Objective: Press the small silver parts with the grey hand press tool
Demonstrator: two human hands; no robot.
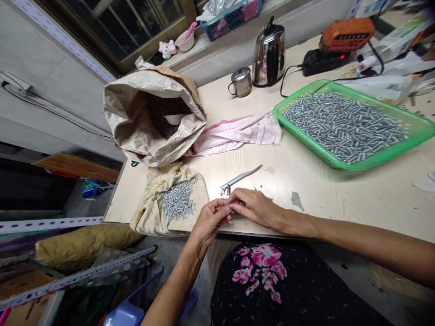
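My left hand (210, 220) and my right hand (253, 207) meet at the table's near edge, fingertips pinched together on a small part too small to name. Just beyond them lies a metal tweezer-like tool (239, 178) on the table. To the left, a pile of small metal springs (178, 203) rests on a patterned cloth (159, 181). An open paper sack (136, 113) of dark small parts stands behind it, with a white scoop inside.
A green tray (418, 133) full of small metal parts sits at the right. A pink-striped cloth (244, 131), steel kettle (269, 56), small lidded mug (240, 82) and an orange charger (346, 34) lie farther back. Perforated metal rails (78, 276) lie low left.
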